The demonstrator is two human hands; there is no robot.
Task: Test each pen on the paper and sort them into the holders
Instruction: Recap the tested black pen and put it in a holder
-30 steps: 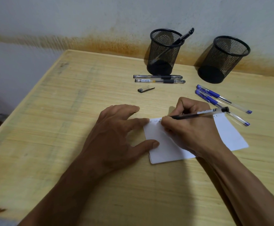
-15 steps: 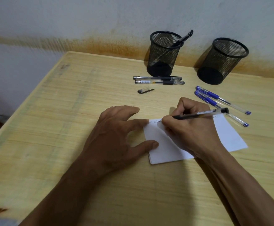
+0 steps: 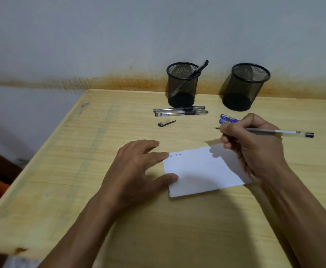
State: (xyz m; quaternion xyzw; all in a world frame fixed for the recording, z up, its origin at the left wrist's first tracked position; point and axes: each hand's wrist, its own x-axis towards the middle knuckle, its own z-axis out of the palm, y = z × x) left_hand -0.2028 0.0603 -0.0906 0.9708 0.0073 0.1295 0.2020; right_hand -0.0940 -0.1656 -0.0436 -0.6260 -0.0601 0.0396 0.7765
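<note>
My right hand (image 3: 255,149) grips an uncapped black pen (image 3: 286,133), lifted off the white paper (image 3: 202,171) with its tip pointing left. Small written marks show at the paper's top left corner. My left hand (image 3: 137,171) rests flat with fingertips on the paper's left edge. Two black pens (image 3: 180,111) lie side by side in front of the left mesh holder (image 3: 182,84), which has one black pen leaning in it. The right mesh holder (image 3: 245,88) looks empty. Blue pens (image 3: 227,118) lie partly hidden behind my right hand.
A loose black pen cap (image 3: 166,123) lies on the wooden table (image 3: 80,171) below the two black pens. The table's far edge meets a stained wall, and its left edge drops off to the floor.
My right hand has lifted the pen off the paper and moved up and to the right. The left hand stays on the paper. The head view has tilted upward.
</note>
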